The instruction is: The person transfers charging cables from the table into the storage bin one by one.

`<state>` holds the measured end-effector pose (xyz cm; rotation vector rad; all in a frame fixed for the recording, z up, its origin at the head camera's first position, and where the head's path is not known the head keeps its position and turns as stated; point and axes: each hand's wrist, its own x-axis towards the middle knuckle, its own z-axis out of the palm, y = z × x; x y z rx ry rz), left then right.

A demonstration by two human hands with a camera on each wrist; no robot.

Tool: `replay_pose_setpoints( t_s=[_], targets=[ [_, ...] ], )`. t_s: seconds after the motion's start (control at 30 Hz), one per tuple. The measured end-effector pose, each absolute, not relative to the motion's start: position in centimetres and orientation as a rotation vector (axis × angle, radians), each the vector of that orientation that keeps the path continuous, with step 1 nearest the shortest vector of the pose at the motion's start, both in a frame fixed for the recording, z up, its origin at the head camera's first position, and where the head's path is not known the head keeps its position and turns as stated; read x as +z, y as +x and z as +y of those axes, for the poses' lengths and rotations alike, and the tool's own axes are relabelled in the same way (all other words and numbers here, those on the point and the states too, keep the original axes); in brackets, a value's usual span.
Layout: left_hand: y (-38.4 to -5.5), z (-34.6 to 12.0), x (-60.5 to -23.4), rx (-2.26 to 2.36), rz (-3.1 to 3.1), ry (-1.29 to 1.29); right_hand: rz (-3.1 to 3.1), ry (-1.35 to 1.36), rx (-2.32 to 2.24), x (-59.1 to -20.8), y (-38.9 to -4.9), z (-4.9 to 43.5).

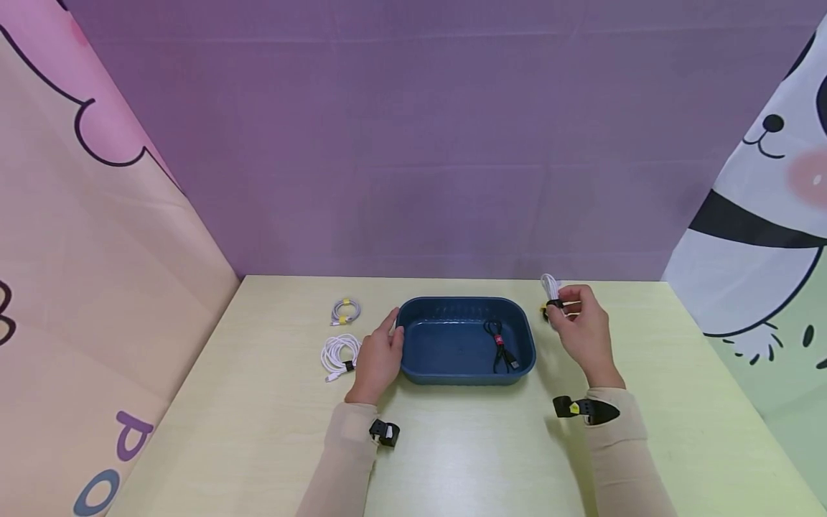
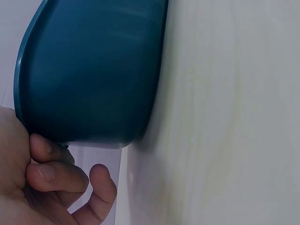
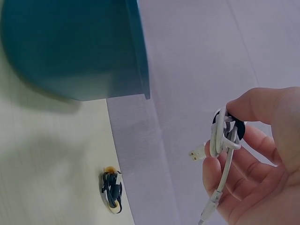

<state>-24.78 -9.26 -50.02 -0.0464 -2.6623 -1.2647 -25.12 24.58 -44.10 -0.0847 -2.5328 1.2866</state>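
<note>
A blue plastic basin [image 1: 465, 379] stands on the table, with a bundled black cable [image 1: 499, 345] in a red tie lying inside at its right. My left hand [image 1: 377, 359] grips the basin's left end at the rim. Beyond the opposite end, my right hand [image 1: 586, 332] pinches a coiled white cable [image 3: 224, 133] between thumb and fingers. A black strap wraps this cable, and a USB plug [image 3: 198, 153] sticks out of the bundle. In the right wrist view, a black cable [image 3: 111, 190] with yellow ties lies on the table below the hand.
Left of the basin lie a pale coiled cable [image 1: 346, 311] with yellow ties and a white coiled cable [image 1: 339, 355] with a black strap. A purple cloth backdrop [image 1: 439, 143] rises behind the table's far edge, and printed cloths flank both sides.
</note>
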Motion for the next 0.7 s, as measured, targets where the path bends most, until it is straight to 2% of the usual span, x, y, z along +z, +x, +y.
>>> replay_pose_setpoints(
  t_s=[0.7],
  targets=[
    [-24.95,-9.29,-50.19,-1.239,-2.664,-0.064,-2.503,-0.044,1.299,-44.06,-25.20,24.21]
  ],
)
